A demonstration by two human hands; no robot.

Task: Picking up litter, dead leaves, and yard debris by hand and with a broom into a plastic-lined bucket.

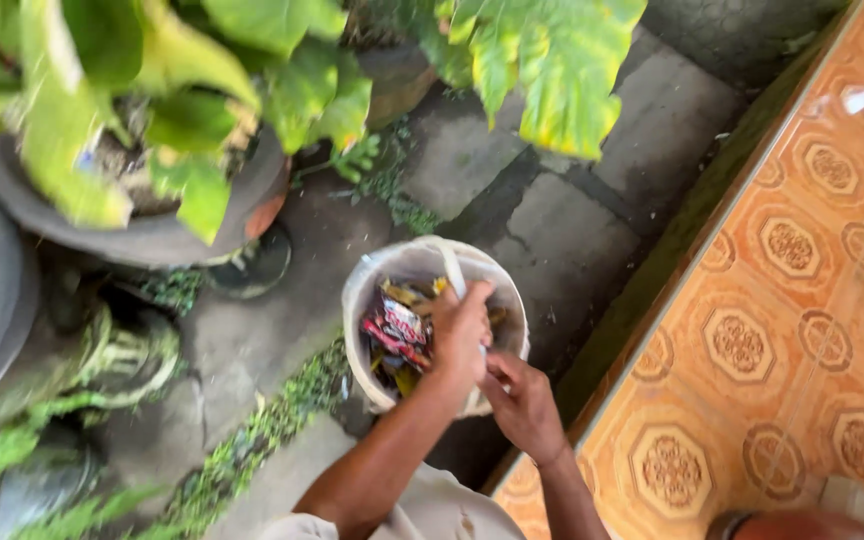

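A white plastic bucket (360, 300) hangs over grey stone paving, partly filled with crumpled snack wrappers (397, 335) in red, yellow and dark colours. My left hand (460, 335) reaches over the bucket's mouth and is closed around its thin white handle (449, 265). My right hand (524, 400) is just below, at the bucket's near rim. Its fingers are curled against the edge, and they hide part of the rim.
An orange patterned tile floor (792, 300) fills the right side and ends at a raised edge (652, 290). Large grey planters (152, 235) with broad green-yellow leaves (552, 70) crowd the left and top. Low weeds (252, 440) grow between the paving stones (572, 220).
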